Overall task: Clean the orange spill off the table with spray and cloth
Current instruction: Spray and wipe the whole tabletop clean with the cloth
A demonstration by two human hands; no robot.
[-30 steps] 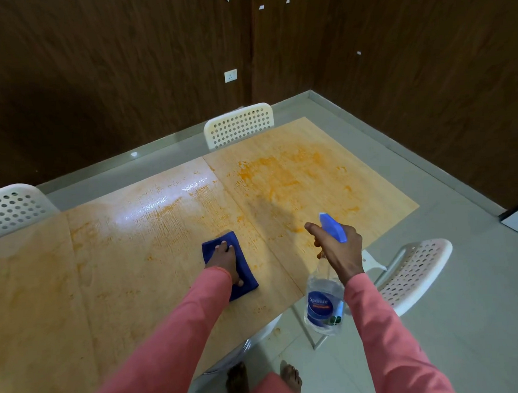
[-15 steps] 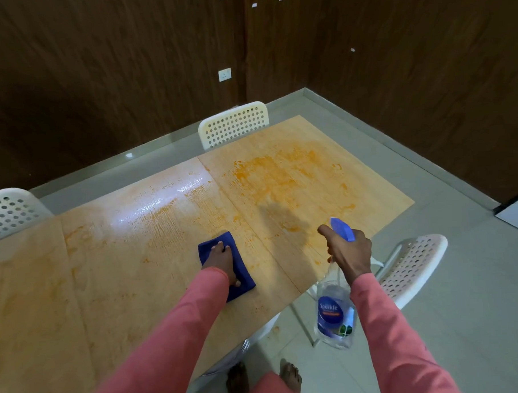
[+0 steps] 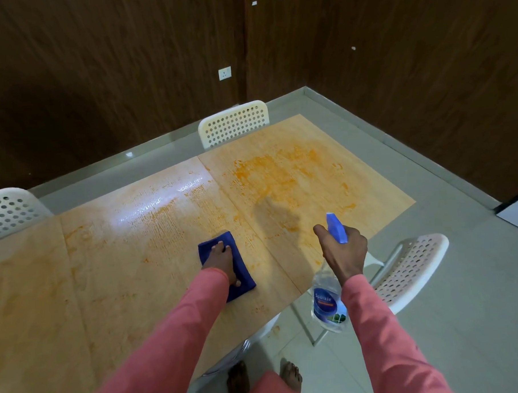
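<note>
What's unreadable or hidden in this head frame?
- Spray bottle nozzle: behind the right hand.
- Small print on its label: too small.
- Cloth middle and the stain beneath it: under the left hand.
- Table left end: cut off by the frame edge.

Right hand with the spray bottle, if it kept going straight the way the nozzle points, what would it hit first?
Probably the table: the right hand aims the bottle forward over the orange spill, with nothing standing between. Depth is unclear, so height above the top is uncertain.

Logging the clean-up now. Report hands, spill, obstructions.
Left hand flat on blue cloth. Right hand grips spray bottle. Orange spill remains on table. No obstructions.
</note>
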